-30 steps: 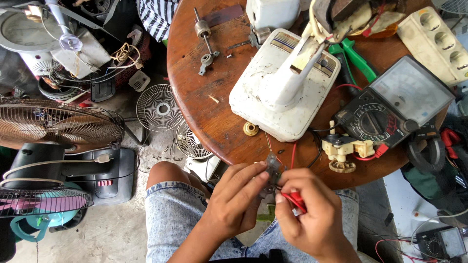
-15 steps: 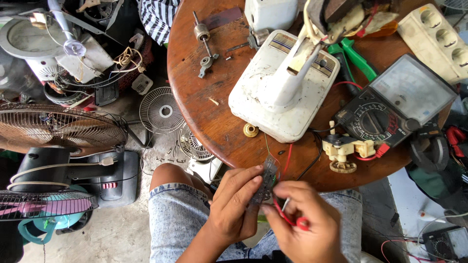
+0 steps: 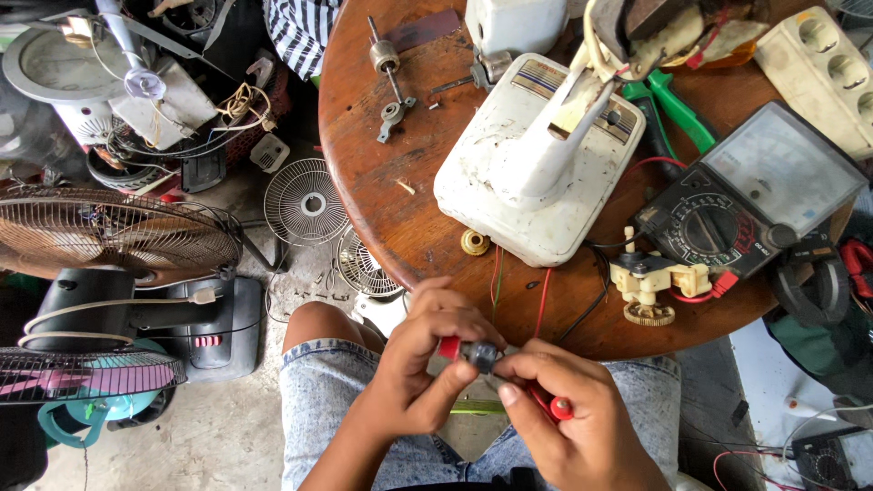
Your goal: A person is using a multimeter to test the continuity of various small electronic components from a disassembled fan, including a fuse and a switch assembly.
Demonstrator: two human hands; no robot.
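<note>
over the lap, left hand [image 3: 423, 368] and right hand [image 3: 568, 414] are pinching a small metal part [image 3: 483, 355]; slipping fingers could be dropping it.

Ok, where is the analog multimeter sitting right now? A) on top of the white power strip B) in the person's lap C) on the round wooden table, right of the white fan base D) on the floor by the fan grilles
C: the black multimeter lies on the round wooden table, just right of the white fan base, away from both hands.
</note>
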